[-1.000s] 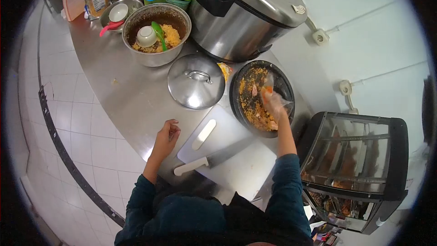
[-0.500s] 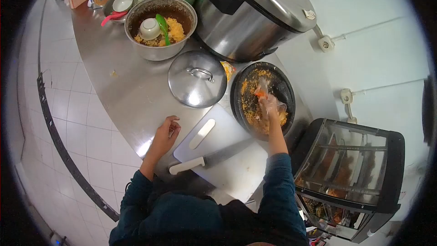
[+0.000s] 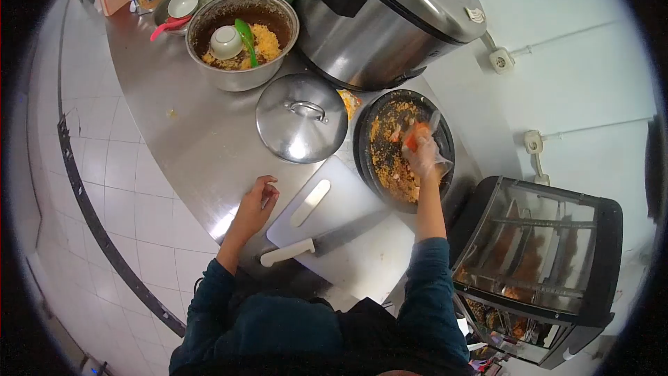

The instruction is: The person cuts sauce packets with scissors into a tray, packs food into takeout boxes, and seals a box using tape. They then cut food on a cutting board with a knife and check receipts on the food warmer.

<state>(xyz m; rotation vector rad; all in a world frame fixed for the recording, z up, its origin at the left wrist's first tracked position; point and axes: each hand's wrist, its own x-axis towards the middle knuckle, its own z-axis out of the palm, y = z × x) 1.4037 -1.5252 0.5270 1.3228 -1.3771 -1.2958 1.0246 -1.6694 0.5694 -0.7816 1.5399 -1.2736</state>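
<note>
My right hand, in a clear plastic glove, is inside a dark stone mortar. Its fingers are bent and closed, with orange around the fingertips. Whether that is a piece of food or stain on the glove I cannot tell. Orange-yellow crumbly food coats the mortar's inside. My left hand is bare and holds nothing, its fingers loosely bent and apart, just left of the white cutting board. On that board lies a knife with a white handle, its blade pointing right.
A round metal lid lies beside the mortar. Behind are a metal pot holding yellow crumbs, a white cup and a green spoon, and a large steel cooker. A glass display case stands at right.
My right hand has shifted slightly right within the mortar, and its fingers look more curled, with more orange showing at the tips. My left hand stays nearly where it was.
</note>
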